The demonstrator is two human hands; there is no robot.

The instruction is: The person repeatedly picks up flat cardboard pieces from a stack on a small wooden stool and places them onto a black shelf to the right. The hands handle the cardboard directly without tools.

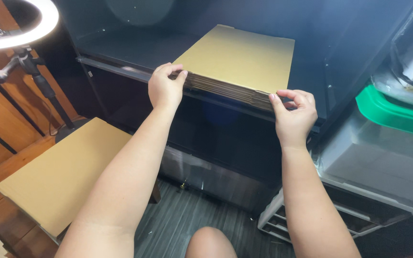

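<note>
Cardboard sheets [237, 59], flat and tan, lie in a stack on a dark shelf [135, 50] in the far middle of the scene, and we hold the stack by its near edge with both hands. Our left hand [165, 88] grips the near left corner, fingers curled over the top sheet and thumb underneath, closed on the layered edge. Our right hand [292, 114] pinches the near right corner, fingertips on the top of the stack and thumb below, also closed on it. The stack reaches away from our hands toward the far right, resting on the shelf, with its near edge just past the shelf's front lip.

On the near left, well apart from our hands, another flat cardboard sheet [63, 177] rests on a wooden surface. A lit ring lamp [22, 33] on a stand sits at the far left. To the right stand clear plastic storage bins [383, 162], one with a green lid [393, 112]. Our knee [210, 242] shows at the near edge, above a dark plank floor.
</note>
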